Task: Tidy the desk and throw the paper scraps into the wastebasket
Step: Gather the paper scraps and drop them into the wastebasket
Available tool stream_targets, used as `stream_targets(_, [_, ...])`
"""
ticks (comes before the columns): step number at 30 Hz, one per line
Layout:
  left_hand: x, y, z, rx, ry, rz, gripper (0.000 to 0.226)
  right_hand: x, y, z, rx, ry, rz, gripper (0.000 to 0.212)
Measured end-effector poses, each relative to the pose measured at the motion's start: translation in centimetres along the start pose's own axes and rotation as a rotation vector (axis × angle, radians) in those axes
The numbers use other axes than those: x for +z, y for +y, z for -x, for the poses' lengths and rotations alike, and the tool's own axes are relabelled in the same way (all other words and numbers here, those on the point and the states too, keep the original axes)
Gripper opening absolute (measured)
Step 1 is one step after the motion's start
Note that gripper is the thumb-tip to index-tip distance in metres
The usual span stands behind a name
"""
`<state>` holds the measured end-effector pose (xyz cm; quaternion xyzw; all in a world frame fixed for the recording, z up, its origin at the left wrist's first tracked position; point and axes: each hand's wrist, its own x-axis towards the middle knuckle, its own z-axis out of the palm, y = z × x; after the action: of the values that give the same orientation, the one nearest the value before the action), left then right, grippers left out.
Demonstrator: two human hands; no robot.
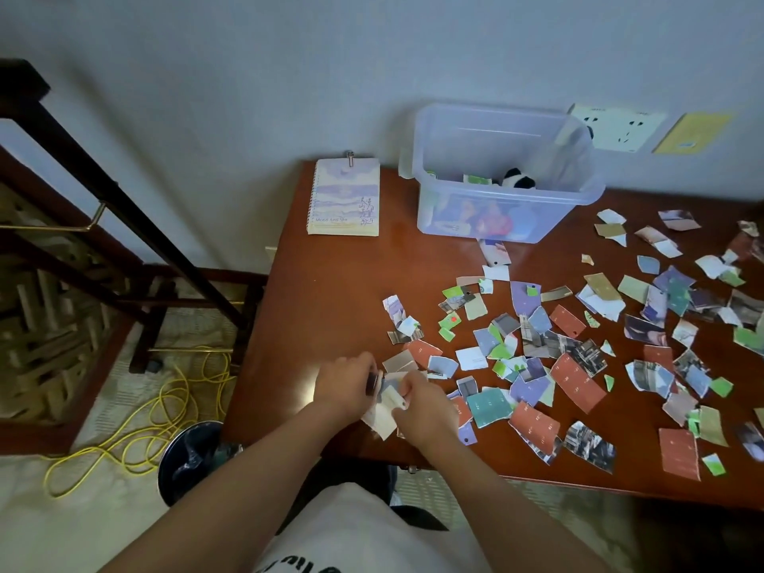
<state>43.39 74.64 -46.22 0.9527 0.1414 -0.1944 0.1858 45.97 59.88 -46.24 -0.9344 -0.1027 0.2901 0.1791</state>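
Several torn paper scraps (574, 378) in red, teal, purple, green and photo print cover the middle and right of the brown desk (330, 291). My left hand (345, 384) grips a small stack of scraps (382, 415) near the desk's front left part. Right beside it, my right hand (426, 407) pinches the same bunch of scraps from the other side. The dark round wastebasket (190, 457) with a black liner stands on the floor, below the desk's front left corner.
A spiral notebook (345, 198) lies at the desk's back left. A clear plastic bin (502, 171) holding a plush toy and cards stands at the back. A yellow cable (165, 407) coils on the floor beside a dark wooden frame (124, 225).
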Motion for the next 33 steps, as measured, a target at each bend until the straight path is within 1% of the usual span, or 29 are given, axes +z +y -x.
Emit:
stream_targets(2, [0.0,0.1,0.0,-0.013,0.003,0.060,0.024,-0.4,0.2,-0.4,0.033,-0.007,-0.183,0.027])
stream_targets(3, [0.0,0.0,0.1,-0.042,-0.001,0.127,0.025,-0.7,0.3,-0.6,0.055,0.004,-0.281,0.027])
stream_targets(6, [-0.5,-0.2,-0.1,-0.185,0.000,0.433,0.026,-2.0,0.5,-1.0,0.115,0.080,-0.552,0.027])
stream_targets(8, [-1.1,-0.1,-0.4,-0.255,0.057,0.625,0.020,-2.8,0.3,-1.1,0.162,0.124,-0.720,0.024])
stream_targets(11, [-2.0,0.0,-0.6,-0.299,0.144,0.791,0.014,-3.6,-0.4,-1.2,0.248,0.123,-0.846,0.024])
stream_targets(13, [-2.1,-0.2,-0.5,-0.331,0.148,0.867,0.018,-3.9,-0.8,-1.4,0.272,0.080,-0.862,0.024])
stream_targets(15, [-1.8,-0.4,-0.3,-0.372,0.108,0.901,0.024,-3.7,-0.9,-1.5,0.196,0.037,-0.807,0.022])
stream_targets(17, [-1.4,-0.6,0.1,-0.400,0.073,0.919,0.026,-3.1,-0.8,-1.5,0.060,0.028,-0.620,0.014])
stream_targets(18, [-1.3,-0.7,0.3,-0.409,0.064,0.923,0.026,-2.7,-0.5,-1.6,0.005,0.035,-0.500,0.015])
stream_targets(21, [-1.1,-0.9,0.7,-0.423,0.025,0.913,0.026,-1.6,-0.2,-1.7,-0.098,0.016,-0.136,0.039])
stream_targets(23, [-0.8,-1.2,1.0,-0.423,0.009,0.909,0.029,-1.1,-0.3,-1.9,-0.147,0.034,0.073,0.050])
stream_targets(25, [-0.7,-1.6,1.2,-0.411,-0.011,0.891,0.029,-0.7,-0.4,-2.0,-0.169,0.048,0.214,0.058])
stream_targets(26, [-0.5,-1.8,1.3,-0.394,-0.026,0.835,0.029,-0.6,-0.5,-2.1,-0.169,0.050,0.255,0.061])
stream_targets(29, [-0.3,-2.5,1.6,-0.299,-0.033,0.487,0.024,-0.6,-0.7,-2.4,-0.173,0.047,0.311,0.063])
stream_targets(32, [-0.1,-2.7,1.8,-0.194,-0.078,0.273,0.048,-1.0,-0.9,-2.9,-0.191,0.043,0.329,0.061])
stream_targets(33, [0.0,-2.8,1.8,-0.173,-0.085,0.225,0.048,-1.0,-1.0,-3.0,-0.186,0.035,0.317,0.060])
